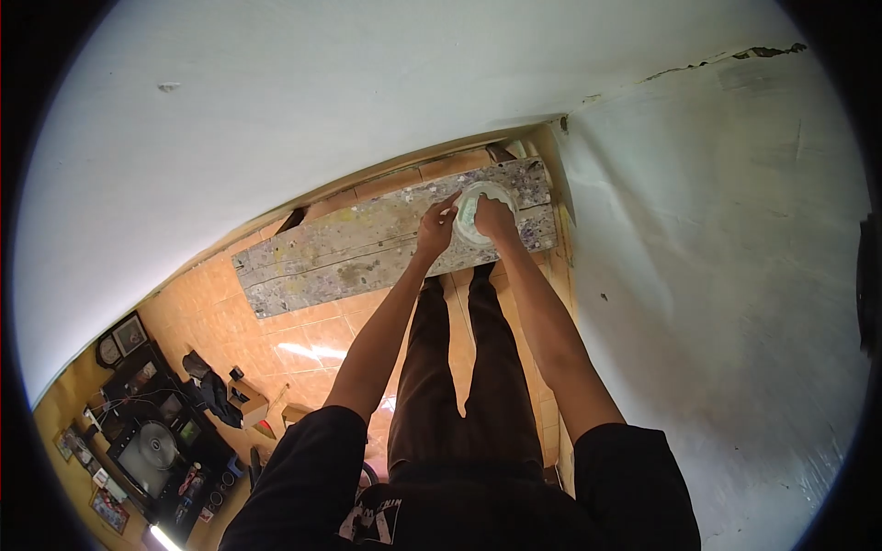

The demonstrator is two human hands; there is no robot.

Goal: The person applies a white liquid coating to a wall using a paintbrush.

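Note:
A round white tub [472, 237] with a pale inside stands near the right end of a paint-spattered wooden plank bench [344, 241]. My left hand [435, 230] is at the tub's left rim, forefinger stretched along it and thumb apart, seemingly gripping the edge. Over the tub's opening, my right hand [494, 219] is closed, knuckles up. Whatever its fingers hold, if anything, is hidden beneath the hand.
Beyond the bench rises a pale wall [322, 119]; another wall [698, 257] with a crack [770, 51] stands close at right. Below lies an orange tiled floor [220, 303]. A dark cabinet [152, 404] with a fan [158, 445] is at lower left.

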